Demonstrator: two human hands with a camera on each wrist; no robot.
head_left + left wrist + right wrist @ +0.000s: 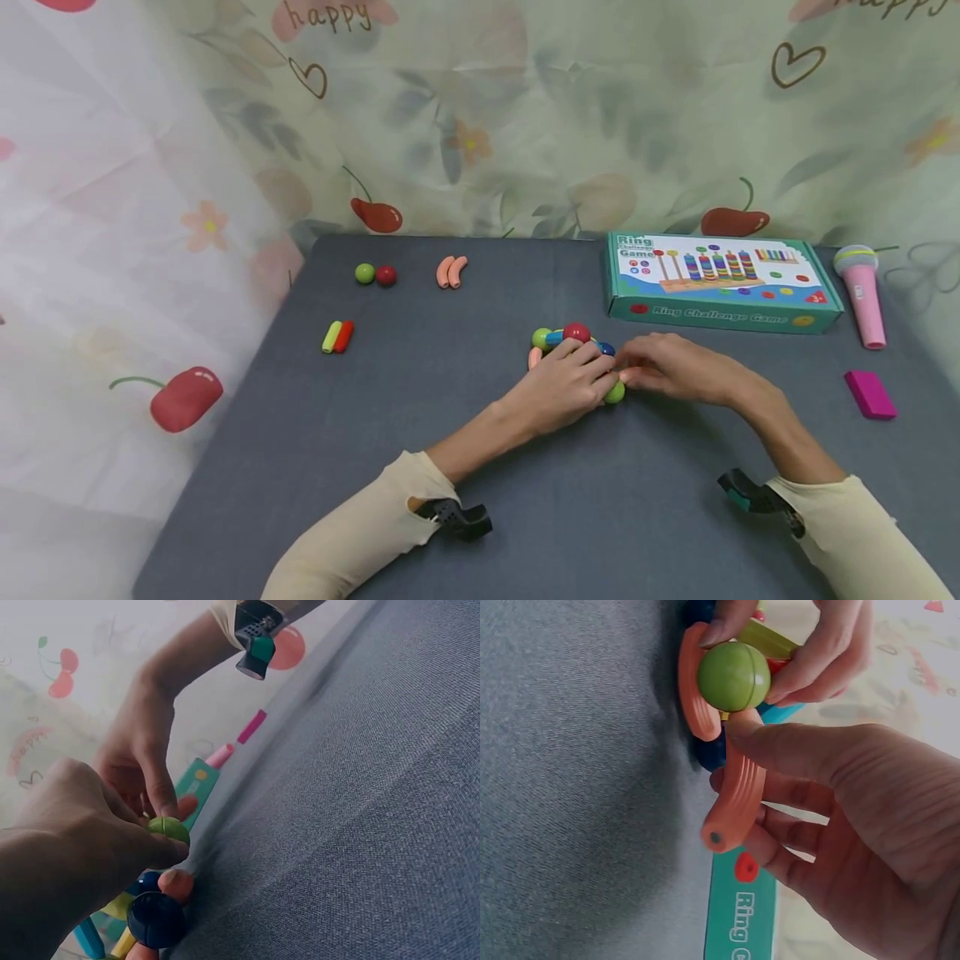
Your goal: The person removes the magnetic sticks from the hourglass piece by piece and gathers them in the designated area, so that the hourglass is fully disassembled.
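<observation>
Nearest to the person, two cream sleeves (360,533) lie on the grey table (375,433), with a small camera clip at each wrist.

A bit farther, in the middle of the table, both hands meet at a little toy made of balls and sticks (570,346). The right hand (678,368) curls its thumb and fingers round a curved orange stick (736,791). One end of the stick points at the green ball (733,676) and looks to be touching it or almost touching it. The left hand (564,387) pinches that green ball between its fingertips and keeps it against the toy. Another curved orange piece (694,682) sits just behind the ball.

To do this step well, I think the left hand should hold the ball very steady, so the toy does not roll or fall apart. The right hand should bring the stick end straight onto the ball, slowly, and not twist it. Pushing too hard could knock the other balls loose.

Off to the right lies a pink block (870,393). To the left are a yellow and red stick pair (337,337). Farther back sit a green and red ball pair (375,274), two orange curved sticks (451,272), the game box (720,282) and a pink toy microphone (862,292)
</observation>
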